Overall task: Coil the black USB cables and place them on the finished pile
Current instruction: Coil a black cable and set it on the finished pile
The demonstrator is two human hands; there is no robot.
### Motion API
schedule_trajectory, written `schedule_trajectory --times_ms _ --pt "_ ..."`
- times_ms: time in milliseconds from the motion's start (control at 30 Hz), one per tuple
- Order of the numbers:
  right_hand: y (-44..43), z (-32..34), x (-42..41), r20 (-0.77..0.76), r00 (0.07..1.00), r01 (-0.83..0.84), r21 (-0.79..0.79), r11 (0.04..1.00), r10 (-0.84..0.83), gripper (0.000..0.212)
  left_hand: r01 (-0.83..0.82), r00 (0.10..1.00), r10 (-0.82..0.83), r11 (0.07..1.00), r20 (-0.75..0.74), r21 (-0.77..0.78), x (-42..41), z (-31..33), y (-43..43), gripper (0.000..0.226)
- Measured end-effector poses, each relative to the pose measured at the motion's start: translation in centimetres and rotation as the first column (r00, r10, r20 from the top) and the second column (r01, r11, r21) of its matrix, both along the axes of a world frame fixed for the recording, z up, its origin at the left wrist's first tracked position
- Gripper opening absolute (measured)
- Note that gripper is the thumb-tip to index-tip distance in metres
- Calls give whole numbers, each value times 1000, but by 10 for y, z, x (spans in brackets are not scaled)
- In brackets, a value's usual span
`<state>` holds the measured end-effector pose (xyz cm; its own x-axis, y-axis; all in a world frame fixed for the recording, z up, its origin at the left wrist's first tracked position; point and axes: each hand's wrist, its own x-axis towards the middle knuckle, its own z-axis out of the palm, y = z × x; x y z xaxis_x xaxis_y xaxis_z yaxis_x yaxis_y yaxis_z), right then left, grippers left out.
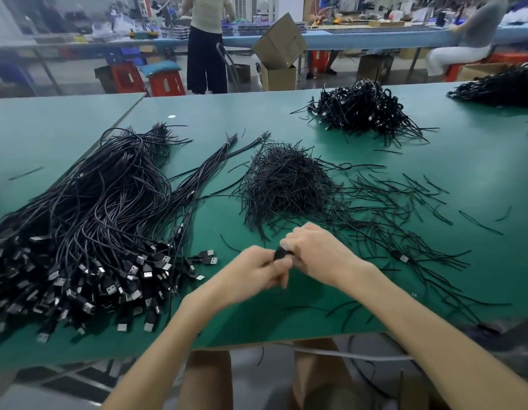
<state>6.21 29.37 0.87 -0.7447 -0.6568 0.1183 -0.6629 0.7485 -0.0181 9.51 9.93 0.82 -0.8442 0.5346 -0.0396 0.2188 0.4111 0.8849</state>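
Both hands (286,261) gripping small black bundled cable (282,253), partly hidden

red stools (166,84) and a cardboard box (279,44) beyond the table (212,119).

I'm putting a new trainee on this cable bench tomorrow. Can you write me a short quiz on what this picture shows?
1. True or false: the left hand and the right hand both grip a black cable between them.
2. The heap of uncoiled cables, plugs toward the person, lies: A) left of the hands; B) right of the hands; C) on the floor.
3. Fill in: the finished pile of coiled cables lies on the far ____ side of the table.
Key: 1 true; 2 A; 3 right.
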Motion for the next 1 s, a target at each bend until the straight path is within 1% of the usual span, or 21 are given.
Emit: schedule_trajectory --times_ms 33,67,100,167,233,267,333,433,467,500,533,567,633,667,700,733,767,833,900,967,1000 --pt "-3 2 0 -16 1000 -4 -16 1000 3 17 -20 998 10 989 -69 -145 1 -3 1 39" --pt "-6 3 0 -9 1000 29 -82 996 -29 17 -71 989 40 973 -143 -221 2 -7 3 36" --pt "-8 5 0 53 994 103 -203 974 -94 20 -135 972 83 962 -220 -235 3 -12 5 30" --pt "-10 9 0 264 949 281 -467 838 -171 19 -240 920 168 956 -355 -169 2 -20 9 19" --pt "-14 12 3 369 917 364 -610 704 -154 7 -295 885 237 951 -402 -90 -1 -24 11 16" --pt "-17 12 5 385 912 375 -647 664 -139 6 -308 879 262 950 -398 -55 -2 -26 12 16" --pt "-22 12 11 381 917 365 -682 634 -118 12 -315 873 312 948 -375 56 -1 -27 15 19" --pt "-30 8 23 365 927 348 -762 546 -81 11 -379 866 439 888 -238 260 0 -31 18 26" --pt "-33 5 28 381 923 358 -787 502 -61 9 -424 861 492 833 -127 355 -3 -32 19 33" --pt "-35 2 32 412 910 380 -802 461 -34 8 -475 855 516 743 47 471 -7 -31 19 43" --pt "-37 -3 36 457 890 411 -802 433 2 8 -522 843 480 619 243 587 -13 -30 19 50" --pt "-40 -10 40 507 861 447 -787 425 35 10 -547 834 381 483 399 683 -20 -27 19 53" --pt "-41 -24 45 563 826 487 -735 471 23 11 -578 816 148 235 559 782 -26 -17 14 51" --pt "-40 -29 45 555 832 487 -722 492 -10 9 -591 805 49 151 591 792 -25 -14 9 47" --pt "-37 -32 43 533 845 483 -721 497 -47 8 -594 799 -26 125 601 795 -25 -10 5 40" --pt "-33 -32 40 502 861 471 -726 500 -83 10 -585 798 -68 146 598 798 -24 -8 0 34" --pt "-30 -29 35 465 878 452 -721 525 -117 13 -569 802 -86 196 592 799 -24 -6 -3 31" --pt "-26 -22 25 360 915 385 -648 657 -181 21 -522 821 -56 326 568 788 -21 -4 -9 34" --pt "-25 -16 17 261 935 344 -518 783 -239 34 -437 879 79 523 470 731 -17 -3 -13 38" --pt "-21 -8 8 220 923 379 -396 836 -315 44 -314 944 177 736 277 600 -13 -4 -12 42" --pt "-18 -5 4 216 913 405 -364 839 -347 43 -246 968 174 814 183 526 -11 -4 -9 44"
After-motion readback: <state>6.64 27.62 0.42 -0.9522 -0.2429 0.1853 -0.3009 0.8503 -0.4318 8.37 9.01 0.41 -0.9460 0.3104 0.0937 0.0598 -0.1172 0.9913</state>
